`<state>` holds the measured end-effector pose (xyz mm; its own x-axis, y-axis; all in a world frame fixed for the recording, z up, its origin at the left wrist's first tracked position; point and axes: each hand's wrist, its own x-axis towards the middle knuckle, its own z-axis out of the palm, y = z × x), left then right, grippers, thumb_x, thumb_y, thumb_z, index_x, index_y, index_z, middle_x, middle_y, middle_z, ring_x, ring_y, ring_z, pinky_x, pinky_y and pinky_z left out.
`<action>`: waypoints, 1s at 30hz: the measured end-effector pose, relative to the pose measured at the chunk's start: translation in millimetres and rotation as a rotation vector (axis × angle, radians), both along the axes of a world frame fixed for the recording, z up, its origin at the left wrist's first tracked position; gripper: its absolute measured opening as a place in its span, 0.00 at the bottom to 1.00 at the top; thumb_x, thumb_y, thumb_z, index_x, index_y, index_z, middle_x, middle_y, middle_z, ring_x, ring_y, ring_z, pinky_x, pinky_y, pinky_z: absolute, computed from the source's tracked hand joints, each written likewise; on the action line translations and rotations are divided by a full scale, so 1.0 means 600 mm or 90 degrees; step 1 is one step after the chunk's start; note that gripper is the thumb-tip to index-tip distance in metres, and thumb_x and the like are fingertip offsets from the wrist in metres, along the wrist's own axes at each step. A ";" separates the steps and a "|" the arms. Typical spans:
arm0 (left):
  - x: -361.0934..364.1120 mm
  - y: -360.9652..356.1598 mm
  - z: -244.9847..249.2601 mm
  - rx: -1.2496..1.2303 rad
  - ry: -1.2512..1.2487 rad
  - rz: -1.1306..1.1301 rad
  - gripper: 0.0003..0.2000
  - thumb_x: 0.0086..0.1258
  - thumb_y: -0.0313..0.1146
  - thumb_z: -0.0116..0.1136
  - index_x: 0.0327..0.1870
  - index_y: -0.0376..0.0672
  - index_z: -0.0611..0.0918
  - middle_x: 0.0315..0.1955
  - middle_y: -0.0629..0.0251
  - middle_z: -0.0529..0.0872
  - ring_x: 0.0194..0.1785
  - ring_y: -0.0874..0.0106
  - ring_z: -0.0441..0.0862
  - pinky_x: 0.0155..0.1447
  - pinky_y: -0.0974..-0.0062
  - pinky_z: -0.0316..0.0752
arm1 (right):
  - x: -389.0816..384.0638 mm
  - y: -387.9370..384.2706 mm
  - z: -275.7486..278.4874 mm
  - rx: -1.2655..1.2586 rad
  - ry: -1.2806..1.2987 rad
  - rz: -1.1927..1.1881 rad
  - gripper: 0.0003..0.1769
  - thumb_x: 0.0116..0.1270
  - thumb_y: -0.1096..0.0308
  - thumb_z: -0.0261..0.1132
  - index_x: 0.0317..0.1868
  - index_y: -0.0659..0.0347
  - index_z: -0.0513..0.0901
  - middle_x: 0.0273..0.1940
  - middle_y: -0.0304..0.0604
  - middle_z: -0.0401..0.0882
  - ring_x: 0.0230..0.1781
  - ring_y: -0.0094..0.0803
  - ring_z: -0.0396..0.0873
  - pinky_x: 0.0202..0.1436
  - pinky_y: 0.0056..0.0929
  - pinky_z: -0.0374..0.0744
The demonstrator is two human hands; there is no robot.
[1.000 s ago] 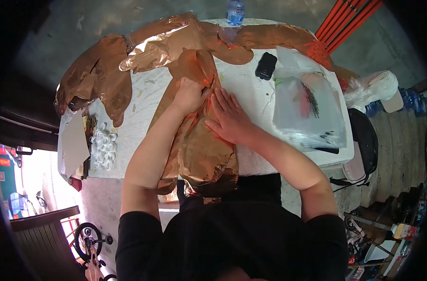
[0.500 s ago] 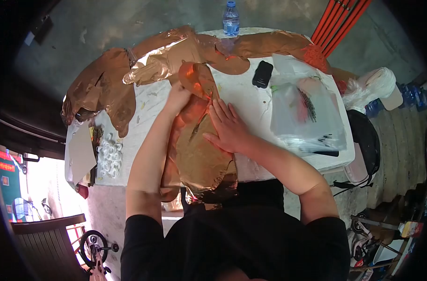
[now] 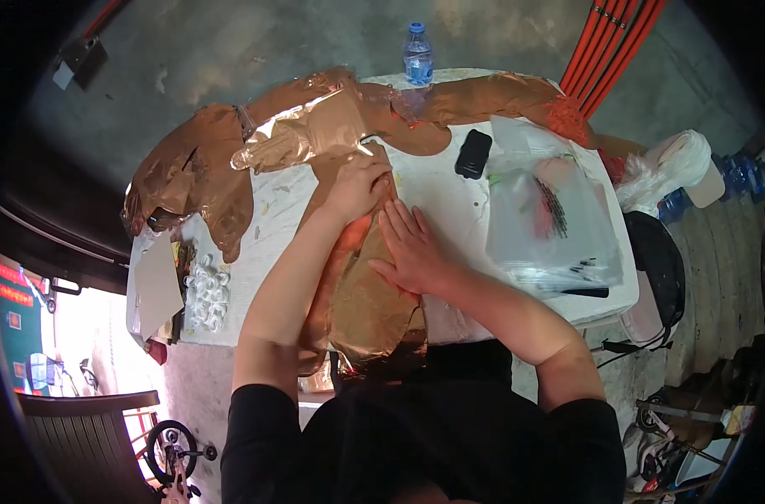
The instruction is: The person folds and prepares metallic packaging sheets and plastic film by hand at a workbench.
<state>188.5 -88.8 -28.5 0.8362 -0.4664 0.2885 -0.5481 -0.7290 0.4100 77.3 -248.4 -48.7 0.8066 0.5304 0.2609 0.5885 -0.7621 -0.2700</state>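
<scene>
A copper-coloured foil balloon (image 3: 372, 307), flat and partly folded, runs lengthwise down the table in front of me to its near edge. My left hand (image 3: 357, 186) is closed on the upper part of this foil, its fingers curled over the fold. Just below and to the right, my right hand (image 3: 412, 249) lies flat, fingers stretched out, pressing on the foil's right edge. Another shiny foil piece (image 3: 303, 139) sits beyond my left hand, with more copper foil (image 3: 189, 181) spread at the left.
On the white table (image 3: 273, 202) are a black phone-like object (image 3: 473, 154), a stack of clear plastic bags (image 3: 550, 227), white ribbon-like coils (image 3: 206, 294) and a grey card (image 3: 158, 286). A water bottle (image 3: 417, 55) stands at the far edge. Orange pipes (image 3: 609, 50) rise behind.
My left hand has moved right and over the foil's upper end, which now lies folded down under it. My right hand stays flat on the foil. The view has shifted slightly.
</scene>
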 end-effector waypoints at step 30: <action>0.005 0.018 -0.034 0.010 -0.087 -0.080 0.18 0.67 0.37 0.55 0.58 0.49 0.76 0.58 0.60 0.74 0.63 0.58 0.68 0.63 0.61 0.64 | -0.005 -0.003 0.001 0.021 0.001 0.023 0.46 0.64 0.43 0.55 0.68 0.73 0.55 0.71 0.62 0.50 0.74 0.52 0.45 0.75 0.50 0.41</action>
